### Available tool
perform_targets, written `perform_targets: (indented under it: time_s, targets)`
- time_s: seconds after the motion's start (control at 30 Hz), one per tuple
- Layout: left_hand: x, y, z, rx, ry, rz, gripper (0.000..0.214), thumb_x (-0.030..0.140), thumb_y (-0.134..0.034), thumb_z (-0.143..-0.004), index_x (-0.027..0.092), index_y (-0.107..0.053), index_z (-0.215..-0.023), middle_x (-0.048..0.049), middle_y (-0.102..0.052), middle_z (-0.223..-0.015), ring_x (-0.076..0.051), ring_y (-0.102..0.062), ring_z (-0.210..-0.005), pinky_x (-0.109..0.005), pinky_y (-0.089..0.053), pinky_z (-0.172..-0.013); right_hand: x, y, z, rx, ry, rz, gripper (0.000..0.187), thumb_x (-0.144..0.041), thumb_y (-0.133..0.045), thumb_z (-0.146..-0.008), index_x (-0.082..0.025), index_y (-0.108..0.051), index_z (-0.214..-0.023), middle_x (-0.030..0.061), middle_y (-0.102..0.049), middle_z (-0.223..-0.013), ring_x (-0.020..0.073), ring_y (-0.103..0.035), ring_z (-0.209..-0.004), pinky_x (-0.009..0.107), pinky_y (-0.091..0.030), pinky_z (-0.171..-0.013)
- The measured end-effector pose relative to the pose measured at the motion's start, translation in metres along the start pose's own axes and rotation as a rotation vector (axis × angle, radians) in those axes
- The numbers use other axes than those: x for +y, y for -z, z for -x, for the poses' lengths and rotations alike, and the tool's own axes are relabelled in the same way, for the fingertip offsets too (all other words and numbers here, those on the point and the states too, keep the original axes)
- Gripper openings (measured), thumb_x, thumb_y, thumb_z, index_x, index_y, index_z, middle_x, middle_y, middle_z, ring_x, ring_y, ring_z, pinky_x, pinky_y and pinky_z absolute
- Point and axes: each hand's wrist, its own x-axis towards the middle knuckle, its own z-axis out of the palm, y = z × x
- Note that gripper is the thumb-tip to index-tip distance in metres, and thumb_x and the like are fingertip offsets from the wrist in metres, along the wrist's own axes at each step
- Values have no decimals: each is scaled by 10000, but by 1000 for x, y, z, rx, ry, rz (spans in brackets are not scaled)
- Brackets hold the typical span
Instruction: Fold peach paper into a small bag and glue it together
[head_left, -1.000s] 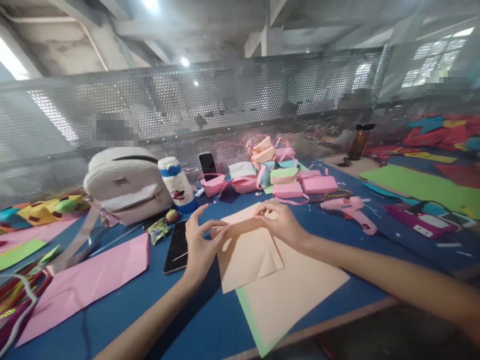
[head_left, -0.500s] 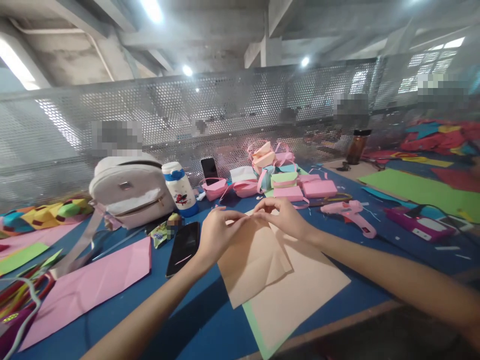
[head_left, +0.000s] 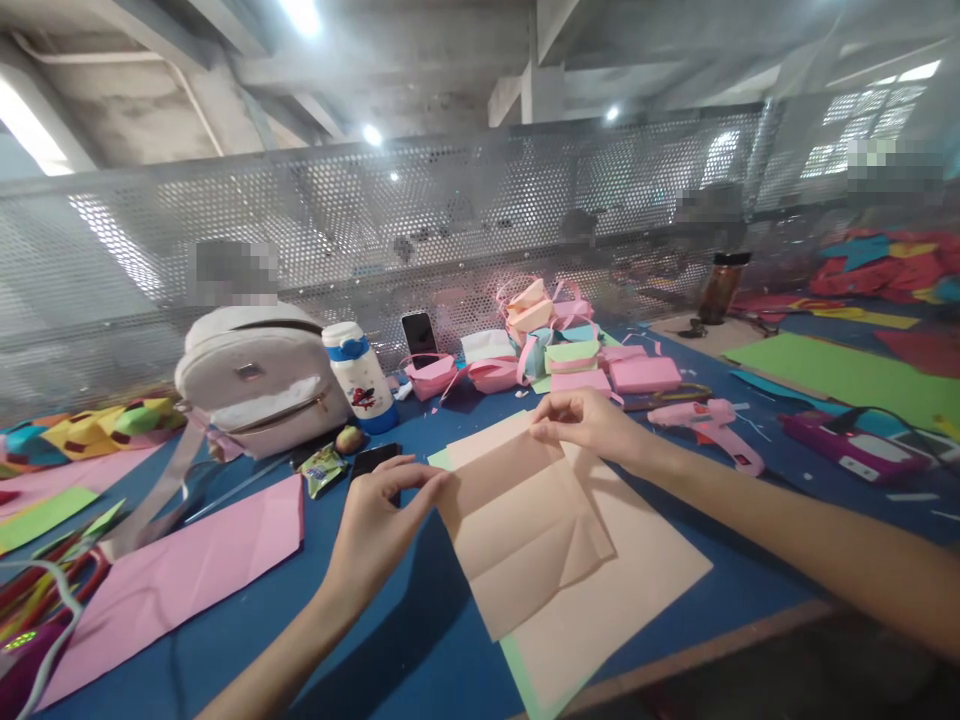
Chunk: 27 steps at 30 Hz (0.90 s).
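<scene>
One creased sheet [head_left: 521, 535] — between both grips [head_left: 591, 428]

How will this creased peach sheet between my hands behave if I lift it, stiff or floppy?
The creased peach sheet should feel light, as its edges look paper-thin. It will probably bend first along the fold lines running across it. The wrinkled near-right corner may well flop rather than stay flat.

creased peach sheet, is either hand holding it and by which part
The creased peach sheet is held by its far edge: the left hand pinches the left end, the right hand the right.
</scene>
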Motion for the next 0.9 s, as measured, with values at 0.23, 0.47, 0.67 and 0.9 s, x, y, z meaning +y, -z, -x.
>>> perform_targets:
  time_s: [0.23, 0.47, 0.67, 0.9]
  targets:
    - [1, 2, 2, 37, 29, 31, 238, 397, -635, -786, 241, -785, -687, -33, -735, -670, -254, -694, -812, -269, -548, -617, 9, 2, -2, 26, -3, 4, 265, -432, -757, -720, -173, -746, -779, 36, -727, -782, 168, -622, -697, 292, -455, -667]
    - [-6, 2, 1, 52, 19, 39, 228, 379, -641, -782, 237, -783, -676, -39, -746, -696, -257, -697, -829, -248, -524, -570, 13, 1, -6, 68, -20, 1, 337, -497, -788, -688, -168, -719, -705, 48, -720, -746, 189, -635, -720, 322, -478, -716]
    - [-15, 6, -8, 90, 53, 73, 228, 383, -650, -790, 214, -781, -710, -19, -763, -742, -208, -696, -692, -242, -523, -587, 30, -1, -4, -110, -146, -140, 458, -520, -778, -707, -178, -657, -986, 21, -688, -829, 132, -614, -663, 226, -451, -558]
    - [-38, 2, -38, 101, 104, 182, 273, 423, -666, -800, 175, -759, -868, -57, -770, -842, -238, -710, -829, -295, -555, -734, 44, -7, 13, -179, -246, -179, 400, -524, -783, -721, -148, -653, -754, -11, -610, -657, 108, -545, -581, 216, -391, -531]
